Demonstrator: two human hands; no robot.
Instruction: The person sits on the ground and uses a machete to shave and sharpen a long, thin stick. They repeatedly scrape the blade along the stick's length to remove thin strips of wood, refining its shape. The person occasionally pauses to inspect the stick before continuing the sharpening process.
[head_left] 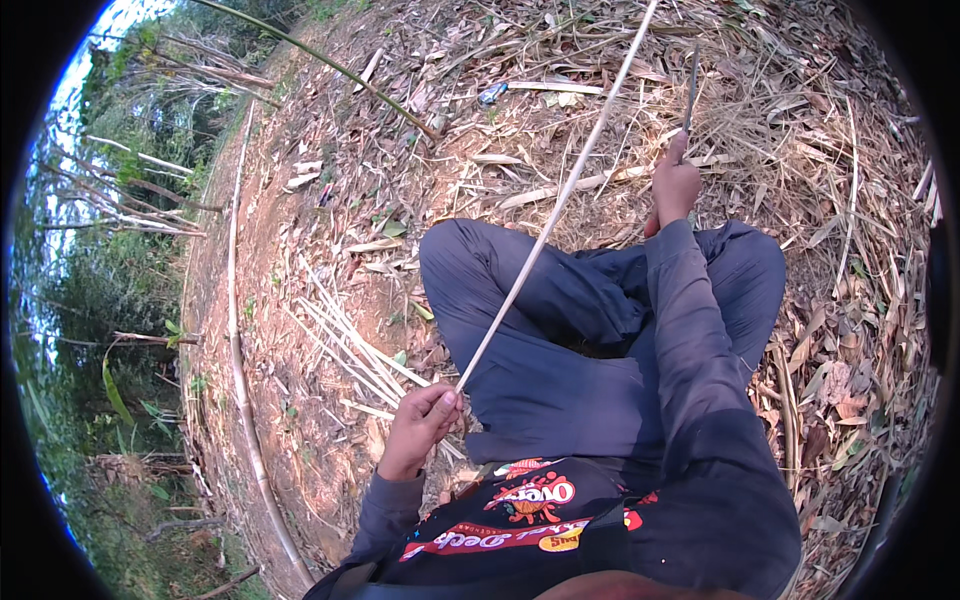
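Note:
Between the thumb and fingers of my left hand (425, 418) is the near end of a long pale bamboo strip (567, 190). The strip slants up and away to the right, across my crossed legs and past the far edge of view. My right hand (676, 186) is closed round the handle of a knife (692, 90), out beyond my right knee. Its narrow dark blade points away from me, apart from the strip. Beside my left hand, several cut pale bamboo strips (345, 335) lie in a loose bundle on the ground.
Dry leaves and shavings (780, 120) cover the ground. A long pole (240, 370) lies along the left, with bushes (85, 300) beyond it. A green stalk (340, 72) slants in at the far left. A small blue-and-white wrapper (492, 93) lies ahead.

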